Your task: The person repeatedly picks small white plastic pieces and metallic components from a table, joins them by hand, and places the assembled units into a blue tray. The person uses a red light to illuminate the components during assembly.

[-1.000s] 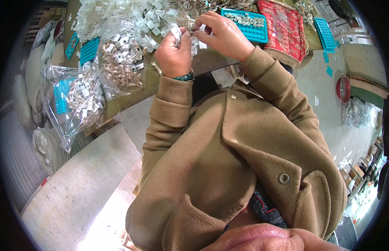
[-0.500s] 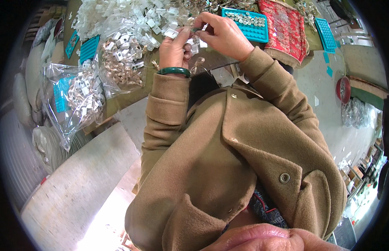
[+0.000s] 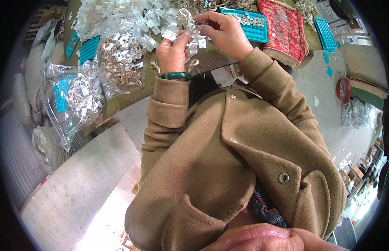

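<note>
My left hand (image 3: 172, 55), with a dark green bangle (image 3: 175, 76) at its wrist, is closed on a small white plastic piece (image 3: 169, 35) that sticks out by the thumb. To its right, my right hand (image 3: 226, 34) pinches something at its fingertips, too small and dark to make out. Between the hands and just below the right fingertips lie several white pieces (image 3: 201, 43) with pale cords. A looped pale cord (image 3: 186, 15) stands out beyond the fingers.
Heaped white plastic pieces (image 3: 115, 14) cover the table's far left. Clear bags of corded pieces (image 3: 124, 62) lie nearer left. A blue tray (image 3: 257, 35) with round metallic parts sits right of my right hand, beside a red patterned cloth (image 3: 282, 29). More blue trays (image 3: 325, 34) lie about.
My hands have drawn slightly apart; the left moved a little left and down. The white piece turned, and corded pieces between the hands show more.
</note>
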`<state>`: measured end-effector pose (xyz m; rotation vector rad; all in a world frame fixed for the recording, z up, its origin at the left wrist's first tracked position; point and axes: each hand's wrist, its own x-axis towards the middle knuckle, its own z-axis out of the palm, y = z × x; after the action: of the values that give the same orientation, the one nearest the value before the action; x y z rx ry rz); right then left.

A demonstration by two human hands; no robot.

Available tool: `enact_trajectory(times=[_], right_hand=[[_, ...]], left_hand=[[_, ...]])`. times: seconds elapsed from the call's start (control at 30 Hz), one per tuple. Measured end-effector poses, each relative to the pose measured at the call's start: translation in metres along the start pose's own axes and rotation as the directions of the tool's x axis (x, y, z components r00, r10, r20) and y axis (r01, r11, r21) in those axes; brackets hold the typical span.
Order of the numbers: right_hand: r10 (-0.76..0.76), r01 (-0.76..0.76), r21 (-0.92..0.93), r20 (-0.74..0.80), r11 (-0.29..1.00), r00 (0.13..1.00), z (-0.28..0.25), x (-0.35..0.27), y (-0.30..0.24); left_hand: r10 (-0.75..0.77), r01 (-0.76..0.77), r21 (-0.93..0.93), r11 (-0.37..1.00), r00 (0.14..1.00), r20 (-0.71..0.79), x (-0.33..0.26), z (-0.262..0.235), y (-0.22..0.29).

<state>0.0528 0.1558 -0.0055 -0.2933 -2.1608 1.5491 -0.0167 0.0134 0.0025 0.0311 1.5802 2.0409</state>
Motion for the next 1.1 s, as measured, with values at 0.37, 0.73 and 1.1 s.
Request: enact_trajectory(times=[0.37, 0.73, 1.1], right_hand=[[-0.188, 0.176, -0.293, -0.014, 0.94, 0.982, 0.002, -0.006, -0.012], [0.047, -0.048, -0.001, -0.091, 0.999, 0.995, -0.003, -0.006, 0.0], [0.323, -0.33, 0.554, 0.113, 0.765, 0.939, -0.03, -0.009, -0.01]], left_hand=[[-0.076, 0.08, -0.129, 0.988, 0.996, 0.041, 0.002, 0.002, 0.0], [0.042, -0.041, 0.017, 0.999, 0.999, -0.024, 0.009, -0.007, -0.002], [0.336, -0.338, 0.22, 0.915, 0.941, 0.047, 0.007, -0.013, 0.013]])
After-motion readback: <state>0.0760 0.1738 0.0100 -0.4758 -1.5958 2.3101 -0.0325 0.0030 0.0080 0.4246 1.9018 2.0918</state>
